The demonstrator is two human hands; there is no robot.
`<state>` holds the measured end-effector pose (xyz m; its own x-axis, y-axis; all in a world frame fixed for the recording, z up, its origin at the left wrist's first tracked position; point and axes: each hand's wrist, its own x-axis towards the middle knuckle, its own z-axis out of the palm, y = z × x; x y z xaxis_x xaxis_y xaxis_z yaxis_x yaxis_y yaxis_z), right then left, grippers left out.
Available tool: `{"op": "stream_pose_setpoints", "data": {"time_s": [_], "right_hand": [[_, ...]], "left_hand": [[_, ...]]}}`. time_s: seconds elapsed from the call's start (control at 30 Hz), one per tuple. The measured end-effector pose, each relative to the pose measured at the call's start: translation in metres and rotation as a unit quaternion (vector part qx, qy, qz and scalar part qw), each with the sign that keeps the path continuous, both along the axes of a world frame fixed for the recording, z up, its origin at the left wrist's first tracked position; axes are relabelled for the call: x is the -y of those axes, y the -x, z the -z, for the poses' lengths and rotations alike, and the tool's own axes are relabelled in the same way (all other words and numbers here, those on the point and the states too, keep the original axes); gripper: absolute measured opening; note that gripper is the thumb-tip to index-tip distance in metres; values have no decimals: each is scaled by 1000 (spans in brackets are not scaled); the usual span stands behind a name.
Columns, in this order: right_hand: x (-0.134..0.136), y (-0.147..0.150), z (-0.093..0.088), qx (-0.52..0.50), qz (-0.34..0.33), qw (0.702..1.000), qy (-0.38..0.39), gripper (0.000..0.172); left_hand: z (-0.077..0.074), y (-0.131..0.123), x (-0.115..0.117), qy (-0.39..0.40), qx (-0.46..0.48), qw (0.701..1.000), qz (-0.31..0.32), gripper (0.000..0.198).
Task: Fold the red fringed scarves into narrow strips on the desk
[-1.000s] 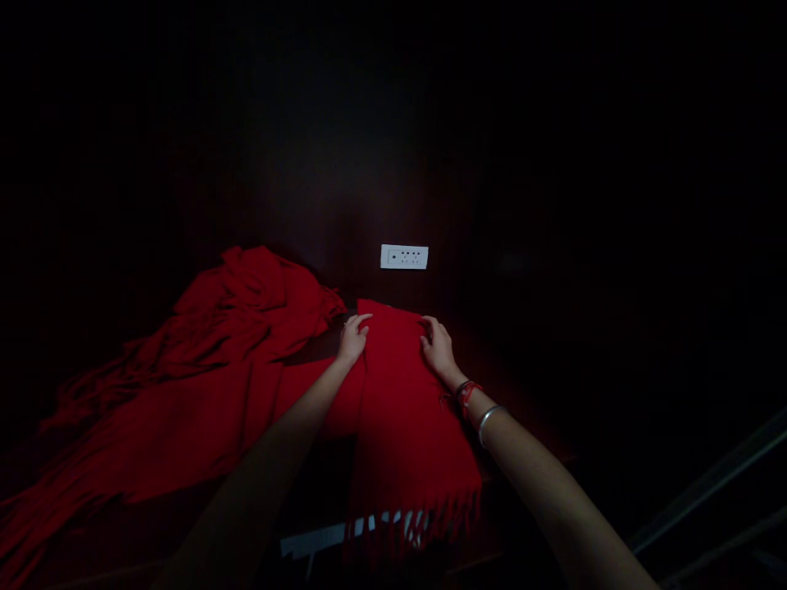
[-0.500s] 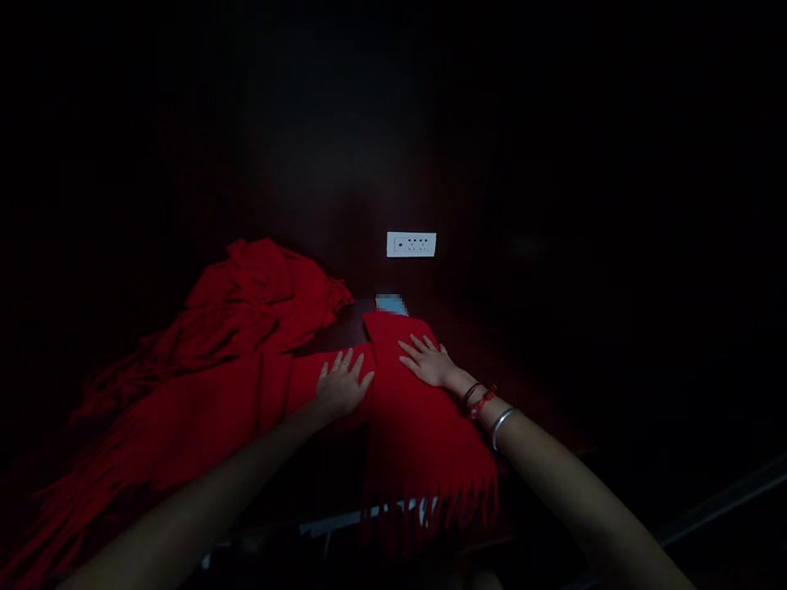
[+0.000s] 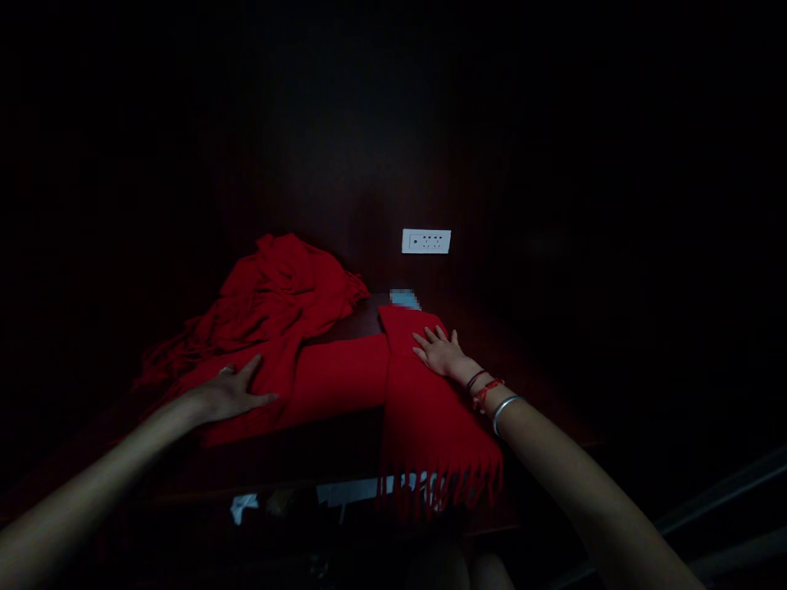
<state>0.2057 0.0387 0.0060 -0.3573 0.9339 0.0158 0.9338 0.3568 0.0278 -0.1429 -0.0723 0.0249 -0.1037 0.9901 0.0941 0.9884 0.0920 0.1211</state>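
Observation:
A red fringed scarf point(image 3: 341, 373) lies on a dark surface. On the right, a flat strip of it point(image 3: 430, 418) runs toward me, its fringe hanging over the front edge. My right hand point(image 3: 441, 354) rests on the upper part of this strip, palm down with fingers apart. Farther left, my left hand point(image 3: 230, 397) is spread over the red cloth, thumb and fingers apart, some fingers hidden. Behind it rises a bunched heap of red fringed cloth point(image 3: 288, 283); whether it is a separate scarf I cannot tell.
A white socket panel point(image 3: 426, 242) is on the dark back wall. Below it lies a small pale-blue item point(image 3: 404, 298), blurred out. Whitish things point(image 3: 244, 506) show under the front edge. Most of the surroundings are too dark to make out.
My left hand has moved left from beside the strip to the scarf's left part. The fringed end that trailed to the lower left has been drawn in. My right hand stays on the strip.

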Motion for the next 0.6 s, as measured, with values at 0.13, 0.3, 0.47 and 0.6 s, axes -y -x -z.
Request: {"op": "stream_pose_setpoints", "data": {"time_s": [0.13, 0.3, 0.47, 0.6], "right_hand": [[5, 9, -7, -44, -18, 998, -47, 44], [26, 33, -31, -391, -92, 911, 99, 52], [65, 70, -68, -657, -141, 674, 307, 55], [74, 73, -90, -777, -157, 563, 234, 38]], "left_hand": [[-12, 18, 2, 38, -1, 999, 8, 66], [-63, -12, -6, -92, 149, 985, -1, 63], [-101, -99, -23, -201, 440, 870, 96, 56], [-108, -163, -41, -168, 555, 790, 201, 41]]}}
